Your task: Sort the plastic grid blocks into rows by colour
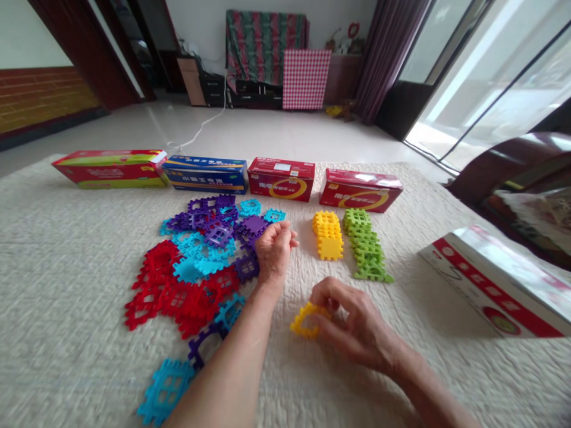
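My right hand (352, 321) is closed on a yellow notched building tile (304, 321) just above the beige cover. Beside the purple tiles (254, 226), my left hand (274, 246) has its fingers curled in; what they hold, if anything, is hidden. Red tiles (160, 291) and light blue tiles (196, 267) lie in a loose heap to the left. A row of yellow tiles (330, 238) lies ahead of my right hand, with a row of green tiles (366, 244) to its right. My left forearm covers part of a dark purple tile (194, 355).
Along the far edge of the cover stand a red-and-green box (111, 169), a blue box (205, 175) and two red boxes (282, 179). A white-and-red box (491, 285) stands at the right. One light blue window tile (165, 389) lies at the near left.
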The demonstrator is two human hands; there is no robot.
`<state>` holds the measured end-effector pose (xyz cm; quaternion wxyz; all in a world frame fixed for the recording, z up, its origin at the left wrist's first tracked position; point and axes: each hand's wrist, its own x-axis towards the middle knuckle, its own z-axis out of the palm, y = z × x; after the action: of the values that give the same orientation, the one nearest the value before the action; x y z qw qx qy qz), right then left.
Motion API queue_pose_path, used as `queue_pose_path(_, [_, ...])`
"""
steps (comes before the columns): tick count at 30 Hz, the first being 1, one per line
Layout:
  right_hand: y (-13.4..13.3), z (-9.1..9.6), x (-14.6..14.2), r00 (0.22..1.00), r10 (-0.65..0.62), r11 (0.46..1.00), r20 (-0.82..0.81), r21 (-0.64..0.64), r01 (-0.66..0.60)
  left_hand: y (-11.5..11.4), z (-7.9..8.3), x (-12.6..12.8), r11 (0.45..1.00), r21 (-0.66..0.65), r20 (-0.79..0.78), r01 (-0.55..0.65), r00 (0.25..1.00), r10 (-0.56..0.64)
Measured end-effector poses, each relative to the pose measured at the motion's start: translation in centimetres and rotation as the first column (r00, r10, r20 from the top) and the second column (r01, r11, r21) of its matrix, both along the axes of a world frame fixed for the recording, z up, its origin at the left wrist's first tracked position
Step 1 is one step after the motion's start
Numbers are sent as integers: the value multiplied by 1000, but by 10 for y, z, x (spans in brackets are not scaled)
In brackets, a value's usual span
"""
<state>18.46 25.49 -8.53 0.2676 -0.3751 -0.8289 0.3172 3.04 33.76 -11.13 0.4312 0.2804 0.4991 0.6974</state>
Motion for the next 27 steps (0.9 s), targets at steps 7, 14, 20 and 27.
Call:
queue_pose_path(7, [9,-25,4,992,-77,955,-101,277,102,-1,1,2,1000,-4,-52,3,999,-3])
queue_pose_path(14, [0,-9,8,982,80,987,171,126,-103,-1,-1,2,1000,14,-45,7,999,-6])
queue_pose_path(20, [0,-4,5,981,95,985,170,129,-118,0,-2,1,1000,-3,-34,0,999,0])
queue_pose_path(27, [1,-16,3,988,73,975,137,200,-100,0,-4,3,1000,-6,-53,7,999,-7])
